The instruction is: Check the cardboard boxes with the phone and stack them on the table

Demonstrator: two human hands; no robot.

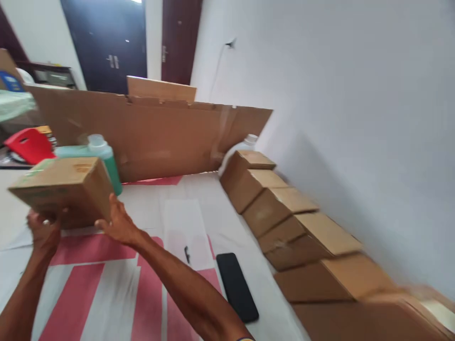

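Observation:
A closed brown cardboard box [67, 189] is held between my two hands at the left of the table. My left hand [45, 232] grips its lower near-left edge, with the fingers partly under it. Against its right side presses my right hand [119, 220], thumb toward the near face. Strips of clear or greenish tape lie across the box's top at the left. Just behind the box stands a green liquid jug [113, 168] with a whitish cap, partly hidden by it. Whether the box rests on the table or hangs just above it I cannot tell.
Several cardboard boxes [284, 227] line the wall on the right. A black phone [237, 286], a small black pen-like item [186, 255] and a white sheet [185, 227] lie on the red-and-white tablecloth [117, 303]. A cardboard panel [170, 137] stands across the back; a white jug [250, 139] peeks out there.

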